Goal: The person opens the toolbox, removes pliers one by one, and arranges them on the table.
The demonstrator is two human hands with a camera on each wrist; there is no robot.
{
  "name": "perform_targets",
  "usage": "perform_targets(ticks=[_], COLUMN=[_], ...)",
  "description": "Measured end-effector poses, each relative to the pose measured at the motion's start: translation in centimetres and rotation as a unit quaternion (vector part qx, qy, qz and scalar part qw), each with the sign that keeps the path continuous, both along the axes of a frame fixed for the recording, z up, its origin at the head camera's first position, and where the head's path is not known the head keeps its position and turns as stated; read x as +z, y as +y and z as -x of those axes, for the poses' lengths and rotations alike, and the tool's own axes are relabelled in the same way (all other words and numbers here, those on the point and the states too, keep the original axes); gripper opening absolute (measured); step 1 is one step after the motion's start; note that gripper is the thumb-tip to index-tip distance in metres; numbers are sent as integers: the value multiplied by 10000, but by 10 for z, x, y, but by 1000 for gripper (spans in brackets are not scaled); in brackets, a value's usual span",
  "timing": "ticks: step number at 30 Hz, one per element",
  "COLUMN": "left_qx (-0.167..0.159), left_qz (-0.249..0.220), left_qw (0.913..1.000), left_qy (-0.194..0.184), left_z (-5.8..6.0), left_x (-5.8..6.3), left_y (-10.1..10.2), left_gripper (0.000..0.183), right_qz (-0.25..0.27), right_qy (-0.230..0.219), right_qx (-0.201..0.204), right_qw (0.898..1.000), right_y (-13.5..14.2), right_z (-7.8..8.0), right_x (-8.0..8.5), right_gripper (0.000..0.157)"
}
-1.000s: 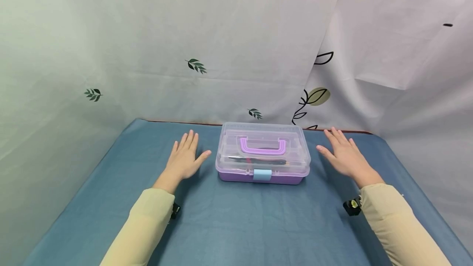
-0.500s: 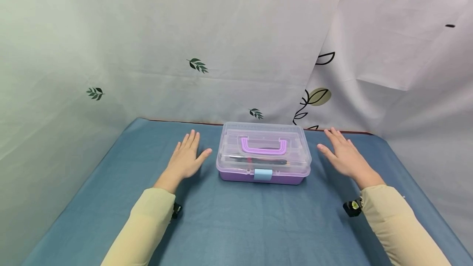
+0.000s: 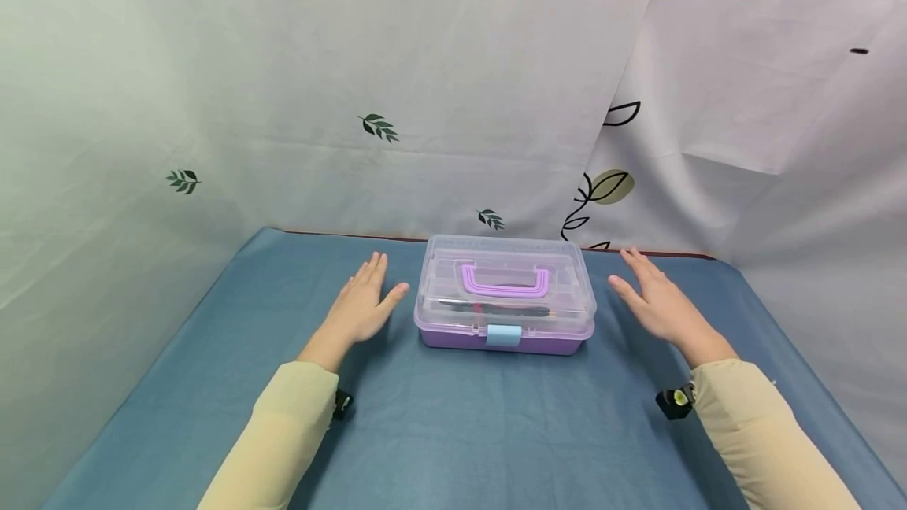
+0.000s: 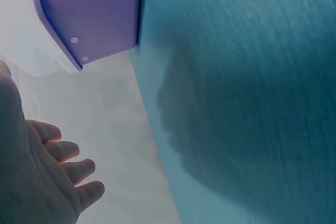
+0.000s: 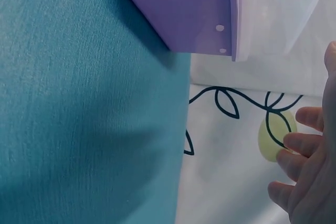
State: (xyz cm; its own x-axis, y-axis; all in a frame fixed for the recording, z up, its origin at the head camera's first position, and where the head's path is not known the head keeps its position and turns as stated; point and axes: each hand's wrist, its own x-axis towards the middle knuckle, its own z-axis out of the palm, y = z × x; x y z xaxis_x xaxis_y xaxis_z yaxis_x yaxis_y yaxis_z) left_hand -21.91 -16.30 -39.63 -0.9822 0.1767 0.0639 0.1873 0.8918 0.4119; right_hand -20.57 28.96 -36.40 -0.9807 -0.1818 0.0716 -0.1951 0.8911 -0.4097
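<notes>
A purple plastic storage box (image 3: 505,313) with a see-through lid sits near the back of the table. On its lid lies a purple carry handle (image 3: 505,282), and a light blue latch (image 3: 504,335) fastens the front. Dark slim sticks, like brushes or pencils, show through the lid. Left of the box my left hand (image 3: 357,307) hovers with straight fingers, its thumb pointing at the box's side. My right hand (image 3: 659,307) is held the same way on the right side. Both hands are apart from the box and hold nothing; each casts a shadow on the cloth.
A blue cloth (image 3: 453,431) covers the table. White fabric (image 3: 460,61) with printed leaves hangs behind the back edge and along the sides. A small black wrist camera (image 3: 675,402) sits at the right cuff, another at the left cuff.
My left hand has turned slightly, its fingers now closer together and a little further right. The right hand has barely shifted, and the box stays where it was.
</notes>
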Motion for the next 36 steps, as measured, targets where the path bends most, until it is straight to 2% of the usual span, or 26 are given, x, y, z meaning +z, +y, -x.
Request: perform_targets(ticks=[27, 36], left_qx=[-93, -116], left_qz=[-778, -1018], left_qw=[9968, 9945], left_qy=[-163, -203], left_z=[-2, -2], left_x=[1, 0], left_y=[10, 13], left_gripper=[72, 74], right_qz=[295, 392], right_qy=[79, 108], right_qx=[35, -11], right_qw=[9995, 9992], right_y=[-10, -14], right_z=[-7, -9], right_x=[1, 3], right_gripper=[73, 67])
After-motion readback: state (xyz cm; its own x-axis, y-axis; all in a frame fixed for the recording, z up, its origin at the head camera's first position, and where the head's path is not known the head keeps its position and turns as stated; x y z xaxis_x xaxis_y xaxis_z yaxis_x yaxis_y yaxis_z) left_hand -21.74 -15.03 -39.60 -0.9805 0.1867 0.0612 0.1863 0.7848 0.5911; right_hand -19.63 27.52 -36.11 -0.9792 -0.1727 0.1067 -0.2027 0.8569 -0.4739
